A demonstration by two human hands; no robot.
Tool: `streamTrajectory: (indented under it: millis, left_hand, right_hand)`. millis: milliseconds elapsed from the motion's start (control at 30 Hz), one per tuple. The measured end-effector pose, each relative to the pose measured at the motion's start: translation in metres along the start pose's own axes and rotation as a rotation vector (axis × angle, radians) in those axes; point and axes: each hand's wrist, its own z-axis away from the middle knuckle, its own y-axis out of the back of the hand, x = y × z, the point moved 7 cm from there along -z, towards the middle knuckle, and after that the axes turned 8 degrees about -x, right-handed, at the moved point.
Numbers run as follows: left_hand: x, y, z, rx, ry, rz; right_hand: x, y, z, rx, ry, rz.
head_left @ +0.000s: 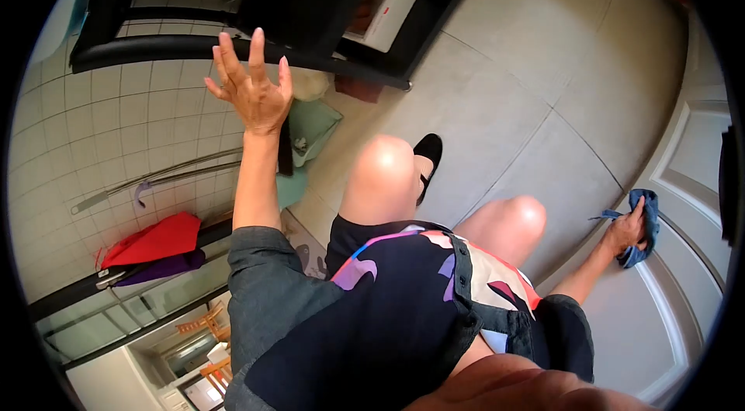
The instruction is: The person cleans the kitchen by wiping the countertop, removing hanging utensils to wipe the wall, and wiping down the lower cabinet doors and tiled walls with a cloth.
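My right hand (625, 231) presses a crumpled blue cloth (650, 234) against a white panelled door (621, 310), with the fingers bent over the fabric. A loose strip of the cloth hangs out to one side. On the other side of my body, my left hand (260, 100) is raised with its fingers spread and nothing in them. Its fingertips overlap the black rail of a shelf unit (171, 50); whether they touch it I cannot tell.
On the black shelf sits a white box (394, 11) with brown contents. Below it are a pale green bin (314, 128) and a cream bundle (310, 85). Red (155, 240) and purple folded umbrellas hang by the tiled wall (70, 139). Grey tiles (504, 85) cover the floor.
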Motion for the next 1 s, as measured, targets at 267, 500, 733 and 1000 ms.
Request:
streamTrajectory:
  millis: [267,500,733,1000]
  left_hand:
    - [-0.044,0.006,-0.043,0.479,-0.014,0.202]
    - [-0.053,-0.016,-0.047,0.758,0.084,0.915]
    - [-0.058,-0.032,-0.044,0.618,0.188,1.407]
    - [-0.064,-0.034,-0.046,0.633,0.192,1.389]
  right_hand:
    - [0.027,-0.044,0.008,-0.169,0.082,0.131]
    - [-0.001,-0.009,0.003,-0.418,-0.092,-0.256]
    - [-0.192,0.078,-0.121,-0.554,-0.321,-2.044]
    - [-0.540,0.295,-0.165,-0.136,1.080,-1.591]
